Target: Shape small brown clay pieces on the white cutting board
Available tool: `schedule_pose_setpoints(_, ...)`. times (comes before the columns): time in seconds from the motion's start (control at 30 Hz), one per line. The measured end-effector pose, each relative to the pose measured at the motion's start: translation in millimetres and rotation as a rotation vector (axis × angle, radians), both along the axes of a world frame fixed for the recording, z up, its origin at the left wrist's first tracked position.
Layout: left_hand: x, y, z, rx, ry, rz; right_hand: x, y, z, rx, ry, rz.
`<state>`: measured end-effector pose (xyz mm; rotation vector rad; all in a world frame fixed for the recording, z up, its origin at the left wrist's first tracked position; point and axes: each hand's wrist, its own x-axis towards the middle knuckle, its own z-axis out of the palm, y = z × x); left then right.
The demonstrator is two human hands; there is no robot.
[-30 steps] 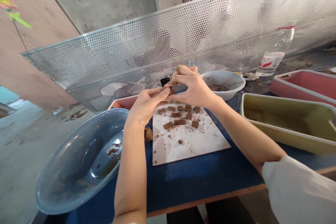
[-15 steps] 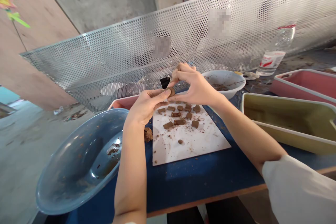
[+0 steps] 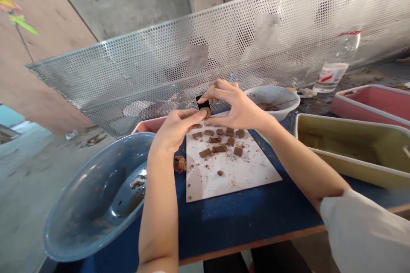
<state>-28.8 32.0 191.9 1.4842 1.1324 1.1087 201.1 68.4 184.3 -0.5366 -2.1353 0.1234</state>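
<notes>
A small rounded piece of brown clay is pinched in my left hand, above the far part of a white board. My right hand is just to its right, fingers and thumb apart. Its raised fingertips are above the clay, and its thumb is close to the clay's lower side; whether it touches I cannot tell. On the board below lie several short clay pieces, crumbs and one small lump. Left of the board sits a rough clay lump, beside my left wrist.
A large blue basin with some muddy water stands at the left. A white bowl, a green tub, a pink tub and a plastic bottle are at the right. A perforated metal screen runs along the back.
The fingers of my right hand have lifted off the clay piece and spread apart. My left hand still holds it, shifted slightly left.
</notes>
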Motion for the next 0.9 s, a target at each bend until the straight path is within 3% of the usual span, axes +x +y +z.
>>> schedule_pose_setpoints(0.57, 2.8, 3.8, -4.0, 0.034, -0.069, -0.038, -2.7, 5.9, -5.1, 0.015, 0.006, 0.006)
schedule_pose_setpoints(0.9, 3.0, 4.3, -1.7, 0.030, -0.067, -0.007, -2.9, 10.3, -10.0, 0.124, 0.062, -0.014)
